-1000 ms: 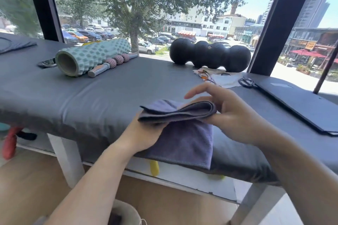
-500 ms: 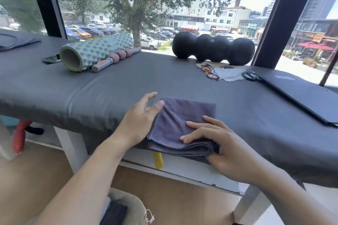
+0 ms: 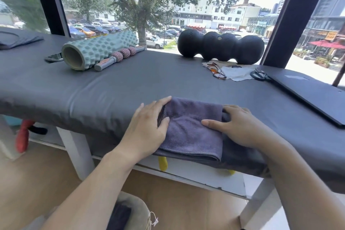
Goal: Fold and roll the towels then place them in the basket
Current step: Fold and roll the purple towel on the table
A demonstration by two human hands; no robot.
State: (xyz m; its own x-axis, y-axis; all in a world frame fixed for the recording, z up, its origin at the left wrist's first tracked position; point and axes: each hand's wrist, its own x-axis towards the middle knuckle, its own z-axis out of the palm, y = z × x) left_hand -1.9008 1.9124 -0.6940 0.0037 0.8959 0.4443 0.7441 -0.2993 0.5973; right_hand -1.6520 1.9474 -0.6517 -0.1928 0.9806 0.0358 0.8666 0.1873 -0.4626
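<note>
A folded purple-grey towel (image 3: 190, 129) lies flat at the front edge of the grey padded table (image 3: 112, 87), its near edge hanging slightly over. My left hand (image 3: 147, 123) rests on the towel's left edge with fingers straight. My right hand (image 3: 237, 127) presses the towel's right edge, thumb stretched across the cloth and fingers bent over the far corner. A beige basket (image 3: 134, 209) with a dark rolled towel (image 3: 119, 218) inside stands on the floor below, partly hidden by my left forearm.
At the table's back lie a teal foam roller (image 3: 97, 50), a pink massage stick (image 3: 119, 58), a black peanut roller (image 3: 220, 46), glasses (image 3: 216, 70) on cloths, scissors (image 3: 259, 75) and a dark laptop (image 3: 313, 95). More dark towels (image 3: 16, 40) sit far left.
The towel was folded over from a raised flap to a flat rectangle. Both hands moved apart to its left and right edges, and the camera came closer.
</note>
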